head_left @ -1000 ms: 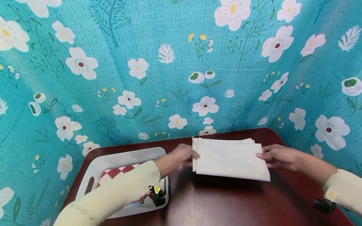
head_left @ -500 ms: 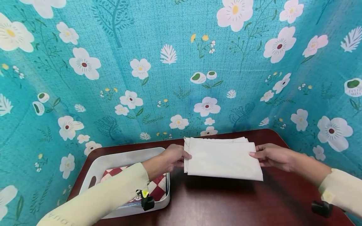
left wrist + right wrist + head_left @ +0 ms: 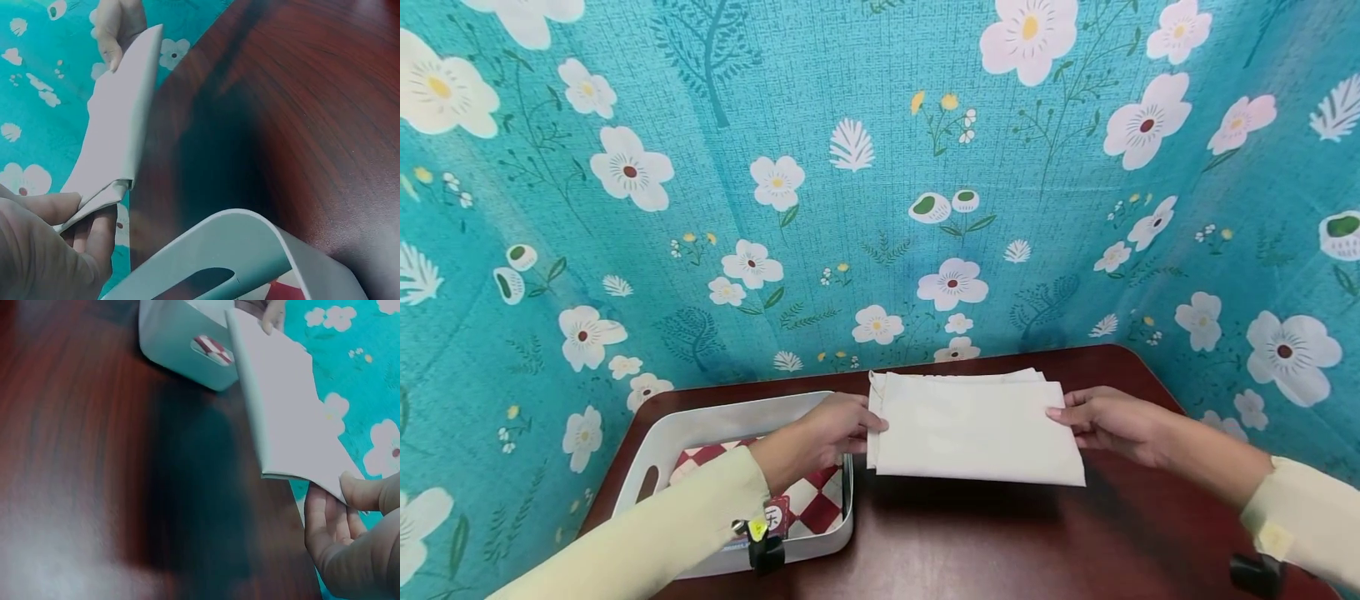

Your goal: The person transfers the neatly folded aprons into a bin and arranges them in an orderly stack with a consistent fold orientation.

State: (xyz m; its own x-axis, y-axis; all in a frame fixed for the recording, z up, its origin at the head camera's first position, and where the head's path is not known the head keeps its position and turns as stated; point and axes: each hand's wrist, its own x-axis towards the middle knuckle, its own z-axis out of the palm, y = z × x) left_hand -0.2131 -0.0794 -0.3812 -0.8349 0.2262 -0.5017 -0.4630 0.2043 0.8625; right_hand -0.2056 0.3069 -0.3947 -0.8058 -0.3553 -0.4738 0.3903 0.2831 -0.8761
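A folded white cloth (image 3: 970,429) is held level above the table between both hands, its layers showing along the left and back edges. My left hand (image 3: 837,429) pinches its left edge, thumb on top and fingers beneath, as the left wrist view also shows on the cloth (image 3: 115,125). At the opposite edge my right hand (image 3: 1112,423) pinches it the same way; in the right wrist view this hand (image 3: 356,534) has its thumb over the cloth (image 3: 281,400). Beside the left hand stands a white bin (image 3: 730,417), with a red-and-cream checked item (image 3: 812,504) inside, partly hidden by the left sleeve.
The dark red wooden table (image 3: 970,550) lies under the cloth, which casts a shadow on it. A teal flowered curtain (image 3: 850,233) hangs behind and along both sides. The bin's side has a handle slot (image 3: 212,350).
Both hands have moved left together with the folded cloth, bringing its left edge close to the bin. Their pinch on it stays the same.
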